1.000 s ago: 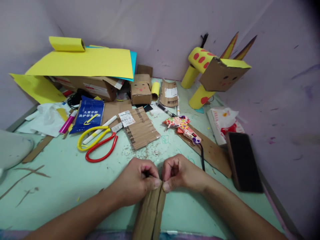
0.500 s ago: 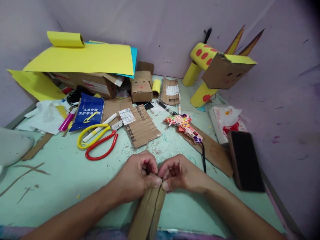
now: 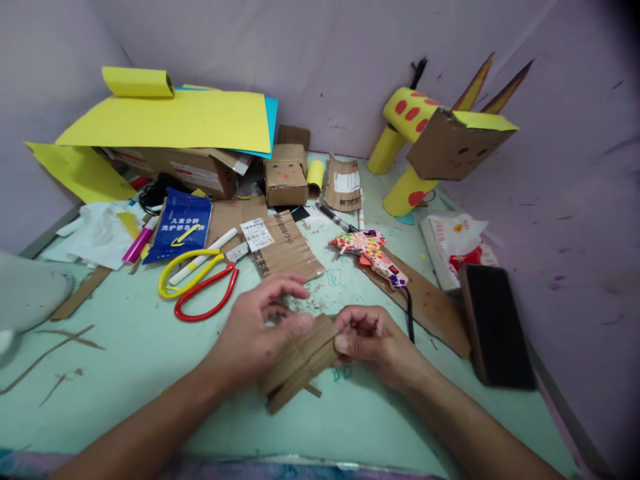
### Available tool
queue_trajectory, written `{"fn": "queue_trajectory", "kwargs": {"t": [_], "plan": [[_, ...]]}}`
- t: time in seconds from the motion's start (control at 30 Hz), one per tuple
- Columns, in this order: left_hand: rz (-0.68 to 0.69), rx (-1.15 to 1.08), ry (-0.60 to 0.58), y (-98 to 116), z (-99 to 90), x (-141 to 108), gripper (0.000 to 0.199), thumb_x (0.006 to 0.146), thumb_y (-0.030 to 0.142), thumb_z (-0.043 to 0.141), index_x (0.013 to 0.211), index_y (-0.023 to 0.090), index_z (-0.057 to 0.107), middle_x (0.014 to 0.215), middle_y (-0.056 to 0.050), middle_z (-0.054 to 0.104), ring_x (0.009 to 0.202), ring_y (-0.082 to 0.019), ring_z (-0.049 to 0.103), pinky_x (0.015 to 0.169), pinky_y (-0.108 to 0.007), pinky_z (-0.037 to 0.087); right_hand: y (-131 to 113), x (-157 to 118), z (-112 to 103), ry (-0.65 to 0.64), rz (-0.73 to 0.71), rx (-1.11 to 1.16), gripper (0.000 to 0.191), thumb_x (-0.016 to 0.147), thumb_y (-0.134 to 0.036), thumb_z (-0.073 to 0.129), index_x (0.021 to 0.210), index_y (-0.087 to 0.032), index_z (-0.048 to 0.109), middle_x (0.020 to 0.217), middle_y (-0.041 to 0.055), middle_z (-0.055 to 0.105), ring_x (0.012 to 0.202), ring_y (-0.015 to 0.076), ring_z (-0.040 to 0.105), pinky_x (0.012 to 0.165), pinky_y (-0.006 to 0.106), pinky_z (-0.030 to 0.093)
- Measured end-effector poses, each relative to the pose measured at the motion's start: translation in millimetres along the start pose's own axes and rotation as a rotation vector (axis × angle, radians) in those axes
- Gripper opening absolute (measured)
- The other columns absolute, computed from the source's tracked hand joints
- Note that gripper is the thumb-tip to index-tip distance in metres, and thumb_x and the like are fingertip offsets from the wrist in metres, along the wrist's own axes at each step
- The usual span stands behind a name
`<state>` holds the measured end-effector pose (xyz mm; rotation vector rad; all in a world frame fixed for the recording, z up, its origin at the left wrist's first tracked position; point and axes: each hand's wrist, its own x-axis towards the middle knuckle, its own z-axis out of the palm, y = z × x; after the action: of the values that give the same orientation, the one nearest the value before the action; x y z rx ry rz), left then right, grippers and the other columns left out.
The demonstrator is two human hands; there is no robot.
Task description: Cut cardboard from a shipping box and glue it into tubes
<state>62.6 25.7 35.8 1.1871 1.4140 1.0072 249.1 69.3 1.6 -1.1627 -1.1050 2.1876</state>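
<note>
A folded brown cardboard strip (image 3: 307, 360) is raised and tilted between my hands, a crease or seam running along it. My right hand (image 3: 375, 343) is closed on its right end, thumb in front and fingers curled behind. At the upper left side, my left hand (image 3: 267, 327) has its thumb against the cardboard, while the index finger is lifted and bent away; its lower fingers are partly hidden. A small cardboard sliver (image 3: 313, 391) shows below the strip. Ahead of my hands lies a flat cardboard piece (image 3: 290, 250) with a label.
Red-and-yellow scissors (image 3: 207, 287) lie left. A patterned glue gun (image 3: 370, 252) rests right on a cardboard strip (image 3: 445, 320), near a phone (image 3: 495, 327) and tissue pack (image 3: 455, 247). Behind stand a cardboard giraffe (image 3: 450, 147), a small box (image 3: 286, 181) and yellow sheets (image 3: 175, 120).
The cardboard strip has swung up from pointing toward me to a slanted position between my hands. My left index finger has lifted off; my right hand has moved slightly right.
</note>
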Motion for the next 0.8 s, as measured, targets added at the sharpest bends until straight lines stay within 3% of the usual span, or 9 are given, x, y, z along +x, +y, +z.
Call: {"fn": "queue_trajectory", "kwargs": {"t": [0.1,0.2,0.4,0.5,0.57,0.67,0.8], "plan": [[-0.027,0.046,0.156,1,-11.7,1,0.021,0.075,0.037,0.060,0.085,0.019,0.061,0.102,-0.005,0.063,0.093,-0.020,0.058,0.074,-0.027,0.046,0,2,-4,0.110,-0.102,0.044,0.038,0.047,-0.038,0.087,0.064,-0.015,0.062,0.052,-0.0050,0.059,0.042,0.0069,0.054,0.049,0.023,0.051],[-0.133,0.152,0.207,-3,-16.4,6,0.026,0.077,0.043,0.056,0.083,0.018,0.060,0.083,-0.002,0.063,0.079,-0.019,0.057,0.071,-0.029,0.045,0,2,-7,0.176,-0.176,0.049,0.037,0.049,-0.039,0.087,0.065,-0.016,0.063,0.052,-0.0051,0.058,0.044,0.0069,0.052,0.052,0.024,0.052],[-0.199,0.244,0.026,-5,-10.9,9,0.028,0.070,0.042,0.058,0.079,0.016,0.065,0.076,-0.004,0.066,0.073,-0.021,0.058,0.067,-0.031,0.045,2,-2,-11,0.233,-0.199,-0.036,0.033,0.055,-0.037,0.084,0.067,-0.015,0.062,0.057,-0.0026,0.059,0.051,0.0108,0.056,0.054,0.026,0.052],[-0.208,0.277,-0.033,-5,-6.1,6,0.026,0.068,0.038,0.056,0.079,0.015,0.065,0.077,-0.006,0.066,0.075,-0.022,0.059,0.068,-0.032,0.046,4,-4,-8,0.308,-0.237,-0.184,0.029,0.061,-0.032,0.080,0.075,-0.015,0.061,0.060,-0.0032,0.056,0.051,0.0097,0.051,0.050,0.023,0.047],[-0.205,0.288,-0.051,-7,-4.2,5,0.027,0.069,0.037,0.054,0.081,0.015,0.064,0.080,-0.007,0.066,0.077,-0.023,0.060,0.068,-0.032,0.047,7,-5,-4,0.398,-0.317,-0.348,0.041,0.062,-0.029,0.078,0.096,-0.017,0.058,0.076,-0.0009,0.059,0.054,0.0094,0.050,0.050,0.023,0.044],[-0.190,0.303,-0.065,-10,-3.4,3,0.029,0.071,0.037,0.054,0.087,0.015,0.064,0.082,-0.007,0.065,0.078,-0.023,0.060,0.069,-0.033,0.047,8,-5,1,0.459,-0.377,-0.489,0.078,0.063,-0.029,0.075,0.130,-0.021,0.036,0.107,0.0065,0.055,0.065,0.0130,0.054,0.053,0.027,0.045],[-0.149,0.326,-0.082,-11,-2.7,1,0.023,0.074,0.033,0.055,0.088,0.018,0.065,0.080,-0.004,0.064,0.076,-0.020,0.059,0.067,-0.030,0.046,8,-8,8,0.366,-0.298,-0.404,0.092,0.065,-0.035,0.073,0.139,-0.023,0.019,0.119,0.0120,0.049,0.076,0.0178,0.059,0.062,0.033,0.050]]}}
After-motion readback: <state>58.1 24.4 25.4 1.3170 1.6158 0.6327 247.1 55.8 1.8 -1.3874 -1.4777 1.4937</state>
